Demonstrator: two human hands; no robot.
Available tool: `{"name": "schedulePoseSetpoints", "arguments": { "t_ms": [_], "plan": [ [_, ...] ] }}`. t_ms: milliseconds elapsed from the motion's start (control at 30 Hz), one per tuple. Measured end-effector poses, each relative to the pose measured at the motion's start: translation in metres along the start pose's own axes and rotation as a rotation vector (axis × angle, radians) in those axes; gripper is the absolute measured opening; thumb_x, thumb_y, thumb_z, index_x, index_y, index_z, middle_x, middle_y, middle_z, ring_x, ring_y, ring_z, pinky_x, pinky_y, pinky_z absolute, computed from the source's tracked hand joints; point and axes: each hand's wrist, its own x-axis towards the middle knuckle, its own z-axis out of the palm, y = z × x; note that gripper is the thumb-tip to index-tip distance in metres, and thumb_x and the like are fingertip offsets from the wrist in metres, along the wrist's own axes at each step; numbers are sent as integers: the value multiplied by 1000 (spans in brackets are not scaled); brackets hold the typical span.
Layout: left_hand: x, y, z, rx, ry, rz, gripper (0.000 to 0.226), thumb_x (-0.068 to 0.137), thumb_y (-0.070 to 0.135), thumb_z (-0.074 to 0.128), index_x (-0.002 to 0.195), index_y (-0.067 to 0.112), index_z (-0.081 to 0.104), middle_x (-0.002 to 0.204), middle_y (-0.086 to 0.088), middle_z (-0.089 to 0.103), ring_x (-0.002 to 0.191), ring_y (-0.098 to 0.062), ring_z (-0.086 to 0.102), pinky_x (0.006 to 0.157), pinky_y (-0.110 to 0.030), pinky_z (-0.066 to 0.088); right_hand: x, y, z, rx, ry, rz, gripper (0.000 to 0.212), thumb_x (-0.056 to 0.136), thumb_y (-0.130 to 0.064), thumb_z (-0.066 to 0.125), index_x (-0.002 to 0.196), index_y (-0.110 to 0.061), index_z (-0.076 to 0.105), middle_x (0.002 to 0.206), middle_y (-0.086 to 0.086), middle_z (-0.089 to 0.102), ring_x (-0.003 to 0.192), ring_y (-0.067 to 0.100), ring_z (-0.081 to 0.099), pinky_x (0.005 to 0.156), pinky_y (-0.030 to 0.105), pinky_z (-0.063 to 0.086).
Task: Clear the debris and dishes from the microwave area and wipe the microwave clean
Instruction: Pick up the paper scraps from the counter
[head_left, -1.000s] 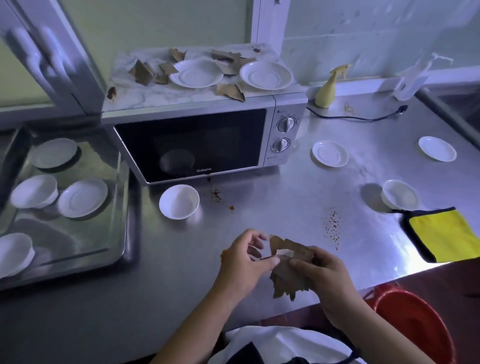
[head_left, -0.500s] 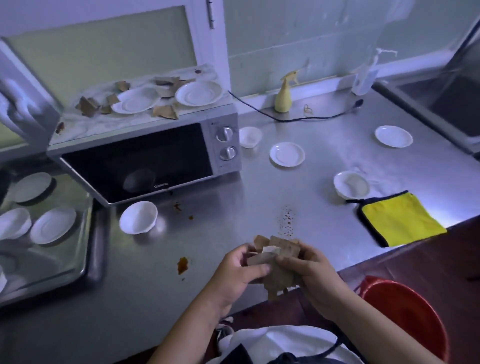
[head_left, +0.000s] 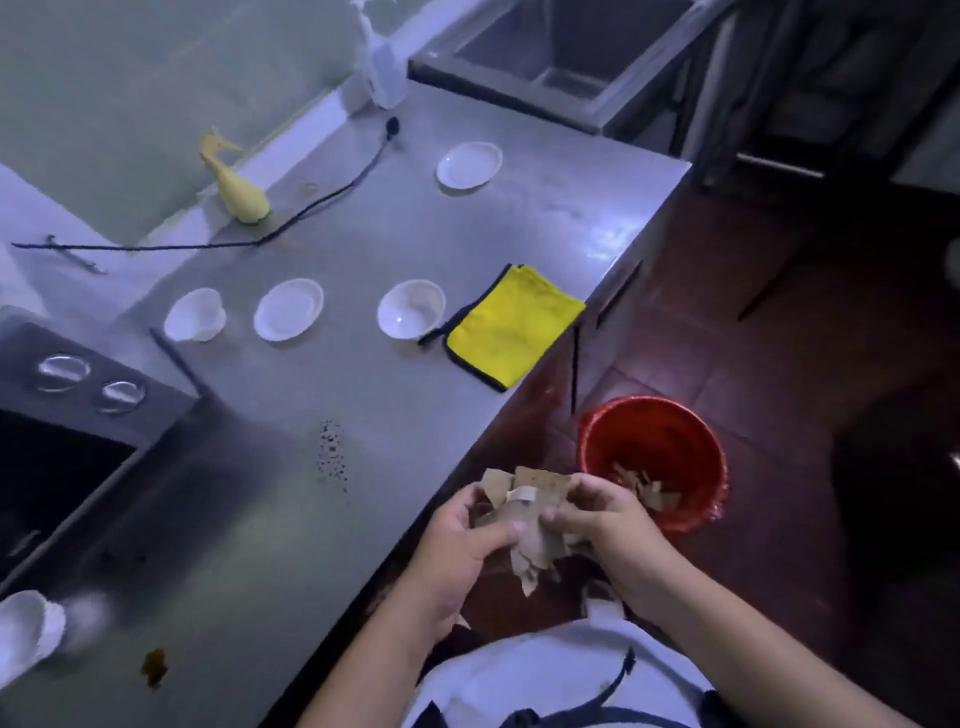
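Both hands close on one bundle of cardboard scraps (head_left: 530, 519): brown, matte, flat pieces with jagged torn edges and a pale strip across the top; the left hand (head_left: 467, 540) curls beneath the bundle with its thumb pressed on the upper face; the right hand (head_left: 608, 530) wraps its fingers over the right side. The bundle hangs past the near edge of the dull steel desk (head_left: 249, 545), just left of a round red plastic bucket (head_left: 698, 514) on the dark red tiled floor (head_left: 727, 312); similar brown pieces lie inside the bucket. The microwave (head_left: 78, 415), blurred, sits at the left, with a dark door and two round silvery knobs. On the desk: a sprinkle of dark crumbs (head_left: 332, 457); a brown smear (head_left: 154, 667) near left; a folded yellow cloth (head_left: 511, 325) with black binding, just right of a glossy white bowl (head_left: 410, 309).
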Motion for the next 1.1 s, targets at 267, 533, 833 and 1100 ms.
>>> {"name": "schedulePoseSetpoints", "arguments": {
  "t_ms": [267,533,833,1100],
  "plan": [
    [73,-9,100,324,-270,-196,33,86,-9,62,113,9,67,108,-18,74,101,-37,71,85,-47,59,-9,26,-101,205,366,33,22,83,11,68,99,-4,73,97,22,75,83,33,72,82,48,57],
    [219,-68,182,526,-352,-315,26,84,-5,68,103,13,66,89,-6,77,77,-20,75,58,-28,56,24,63,-193,530,951,185,9,89,-6,70,92,-15,70,85,5,73,76,15,72,64,27,57],
    [440,-215,217,674,-26,-519,37,89,-9,61,122,5,53,116,-25,62,82,-31,65,40,-25,54,105,144,-265,773,1103,292,14,97,-9,56,95,-12,70,88,6,72,83,20,69,82,33,58],
    [531,-288,217,1136,-200,-416,67,81,20,80,139,6,48,132,-17,60,116,-33,61,97,-37,50,136,206,-278,833,1123,375,16,97,-8,54,100,-10,70,85,6,74,82,18,73,76,30,59]
  ]
}}
